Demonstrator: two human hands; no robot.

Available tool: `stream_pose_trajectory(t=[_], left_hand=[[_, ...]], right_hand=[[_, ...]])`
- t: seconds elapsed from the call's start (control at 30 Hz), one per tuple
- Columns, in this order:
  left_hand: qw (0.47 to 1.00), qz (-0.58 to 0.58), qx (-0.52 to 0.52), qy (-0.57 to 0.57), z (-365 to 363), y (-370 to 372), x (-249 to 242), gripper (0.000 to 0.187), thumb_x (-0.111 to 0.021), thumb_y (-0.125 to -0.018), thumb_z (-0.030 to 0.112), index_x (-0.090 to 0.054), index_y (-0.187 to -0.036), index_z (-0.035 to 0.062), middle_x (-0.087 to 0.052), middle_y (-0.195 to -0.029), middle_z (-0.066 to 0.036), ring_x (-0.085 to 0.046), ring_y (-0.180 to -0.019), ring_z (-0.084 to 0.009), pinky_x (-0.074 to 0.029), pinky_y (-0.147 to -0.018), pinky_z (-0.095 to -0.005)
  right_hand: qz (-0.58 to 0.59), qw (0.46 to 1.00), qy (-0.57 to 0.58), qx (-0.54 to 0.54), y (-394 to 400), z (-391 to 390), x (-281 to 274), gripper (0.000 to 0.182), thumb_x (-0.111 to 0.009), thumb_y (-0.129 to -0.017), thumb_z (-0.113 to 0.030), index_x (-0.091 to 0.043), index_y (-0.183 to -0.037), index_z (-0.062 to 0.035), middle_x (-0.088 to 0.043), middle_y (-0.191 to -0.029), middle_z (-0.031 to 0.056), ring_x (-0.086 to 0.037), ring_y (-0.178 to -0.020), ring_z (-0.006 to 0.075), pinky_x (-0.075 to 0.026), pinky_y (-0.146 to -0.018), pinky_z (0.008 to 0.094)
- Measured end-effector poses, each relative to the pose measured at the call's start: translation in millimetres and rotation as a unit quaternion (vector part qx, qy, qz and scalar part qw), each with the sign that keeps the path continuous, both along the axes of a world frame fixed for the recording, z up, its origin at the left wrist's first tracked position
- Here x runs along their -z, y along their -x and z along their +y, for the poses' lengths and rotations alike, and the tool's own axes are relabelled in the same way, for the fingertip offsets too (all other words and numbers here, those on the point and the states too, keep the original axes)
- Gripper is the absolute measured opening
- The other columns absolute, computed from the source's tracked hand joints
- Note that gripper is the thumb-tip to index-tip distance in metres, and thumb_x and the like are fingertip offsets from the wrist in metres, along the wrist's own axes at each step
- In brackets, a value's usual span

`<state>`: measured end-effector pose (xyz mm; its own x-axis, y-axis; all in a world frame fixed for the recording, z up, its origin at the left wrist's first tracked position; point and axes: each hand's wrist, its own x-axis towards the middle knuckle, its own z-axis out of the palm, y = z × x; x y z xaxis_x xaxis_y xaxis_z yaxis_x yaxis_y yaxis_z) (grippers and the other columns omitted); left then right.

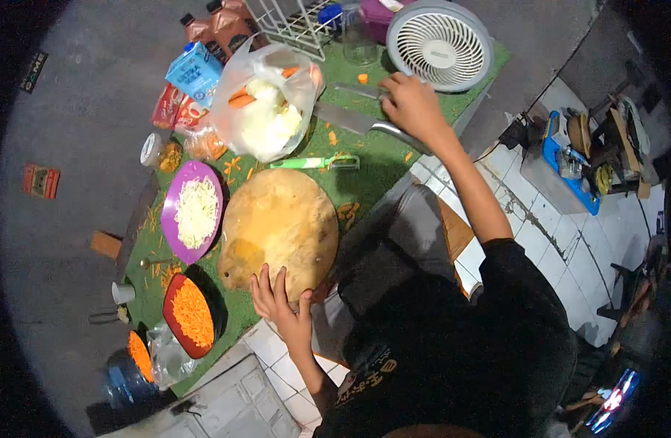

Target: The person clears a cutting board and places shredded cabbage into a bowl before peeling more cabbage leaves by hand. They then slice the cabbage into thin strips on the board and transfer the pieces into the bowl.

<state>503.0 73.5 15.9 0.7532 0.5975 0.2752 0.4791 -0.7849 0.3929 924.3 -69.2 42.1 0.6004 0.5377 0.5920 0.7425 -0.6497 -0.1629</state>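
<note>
My left hand [280, 303] lies on the near-left edge of a round wooden cutting board [284, 219], its fingers spread flat. The board is stained orange in places. My right hand [412, 106] is at the right side of the table, its fingers curled over the handle end of a small knife [357, 90]. Just below it, a large kitchen knife [346, 118] lies with its blade pointing left. A green and white peeler [317, 162] rests along the board's far edge. Beyond that stands a plastic bag [266, 109] with carrots and pale vegetable pieces.
A purple dish [218, 191] holds pale shreds; a red dish [174, 310] holds shredded carrot. A white slotted basket [439, 45], wire rack [291, 29], blue milk carton [194, 73], bottles [229, 29] and lidded jar [160, 152] line the table. Orange scraps dot the green cover [379, 175].
</note>
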Motion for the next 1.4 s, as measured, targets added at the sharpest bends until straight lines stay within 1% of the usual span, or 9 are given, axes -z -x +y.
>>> stream_pose_trajectory(t=[0.17,0.33,0.5,0.57,0.7,0.87,1.07,1.13,1.4], left_hand=[[1.000,-0.002,-0.008,-0.001,0,1,0,0.060,-0.053,-0.096,0.056,-0.056,-0.138,0.0141,-0.039,-0.156,-0.008,-0.023,-0.149,-0.0351,-0.012,-0.119,-0.0532],[0.999,-0.038,0.024,-0.012,9,-1,-24,0.050,-0.042,-0.103,0.049,-0.068,-0.119,0.0100,-0.057,-0.139,-0.010,-0.044,-0.135,-0.0333,-0.024,-0.113,-0.0488],[0.982,-0.104,0.036,-0.151,21,-56,-81,0.009,-0.065,-0.091,0.008,-0.068,-0.090,-0.0003,-0.063,-0.089,-0.013,-0.058,-0.089,-0.0299,-0.041,-0.088,-0.0405],[0.980,-0.083,0.089,-0.158,23,-91,-116,0.013,-0.065,-0.091,0.006,-0.069,-0.102,0.0000,-0.061,-0.089,-0.015,-0.058,-0.086,-0.0296,-0.044,-0.084,-0.0401],[0.986,-0.077,0.121,-0.086,26,-158,-157,0.041,-0.060,-0.095,0.004,-0.058,-0.136,0.0057,-0.060,-0.093,-0.016,-0.057,-0.089,-0.0327,-0.044,-0.087,-0.0427],[0.946,-0.156,0.212,-0.187,77,-240,-138,0.050,-0.064,-0.094,0.012,-0.050,-0.142,0.0063,-0.062,-0.116,-0.019,-0.061,-0.101,-0.0368,-0.044,-0.096,-0.0459],[0.966,-0.041,0.214,-0.137,110,-246,-132,0.038,-0.064,-0.093,0.018,-0.055,-0.127,0.0048,-0.067,-0.105,-0.017,-0.062,-0.100,-0.0352,-0.042,-0.094,-0.0446],[0.976,-0.082,0.165,-0.113,107,-228,-136,0.034,-0.063,-0.091,0.017,-0.058,-0.124,0.0067,-0.067,-0.095,-0.014,-0.063,-0.094,-0.0322,-0.042,-0.090,-0.0421],[0.980,-0.099,0.050,-0.164,144,-193,-139,0.024,-0.061,-0.095,0.027,-0.067,-0.099,0.0044,-0.066,-0.084,-0.010,-0.062,-0.086,-0.0285,-0.042,-0.083,-0.0426]], right_hand=[[0.106,0.985,-0.125,-0.049,36,-7,-43,0.029,-0.065,-0.086,-0.021,-0.066,-0.110,-0.0043,-0.064,-0.094,0.0157,-0.064,-0.087,0.0402,-0.051,-0.078,0.0511],[0.128,0.980,-0.136,-0.069,62,-23,-41,0.026,-0.065,-0.087,-0.018,-0.067,-0.108,-0.0039,-0.067,-0.104,0.0174,-0.064,-0.091,0.0409,-0.051,-0.079,0.0496],[0.151,0.948,-0.273,-0.065,93,-57,-34,0.020,-0.067,-0.086,-0.008,-0.067,-0.105,-0.0023,-0.067,-0.102,0.0165,-0.066,-0.091,0.0358,-0.052,-0.080,0.0433],[0.205,0.929,-0.297,-0.082,109,-65,-19,0.019,-0.067,-0.086,-0.006,-0.067,-0.105,-0.0013,-0.067,-0.101,0.0159,-0.067,-0.091,0.0343,-0.053,-0.081,0.0409],[0.248,0.913,-0.297,-0.128,126,-73,-13,0.019,-0.065,-0.087,0.001,-0.069,-0.106,0.0008,-0.069,-0.101,0.0163,-0.069,-0.093,0.0314,-0.054,-0.085,0.0372],[0.210,0.906,-0.310,-0.196,127,-84,-3,0.017,-0.062,-0.088,0.006,-0.069,-0.103,0.0013,-0.070,-0.094,0.0138,-0.068,-0.081,0.0215,-0.054,-0.072,0.0322],[0.332,0.874,-0.296,-0.194,129,-99,8,0.021,-0.060,-0.089,0.002,-0.069,-0.108,-0.0015,-0.070,-0.095,0.0154,-0.070,-0.089,0.0269,-0.055,-0.079,0.0361],[0.336,0.876,-0.304,-0.169,131,-94,11,0.017,-0.060,-0.091,0.004,-0.069,-0.105,0.0011,-0.069,-0.091,0.0110,-0.067,-0.081,0.0177,-0.054,-0.074,0.0302],[0.348,0.860,-0.282,-0.245,133,-67,-8,0.018,-0.060,-0.092,0.002,-0.069,-0.106,-0.0027,-0.069,-0.088,0.0095,-0.066,-0.078,0.0172,-0.052,-0.071,0.0298]])
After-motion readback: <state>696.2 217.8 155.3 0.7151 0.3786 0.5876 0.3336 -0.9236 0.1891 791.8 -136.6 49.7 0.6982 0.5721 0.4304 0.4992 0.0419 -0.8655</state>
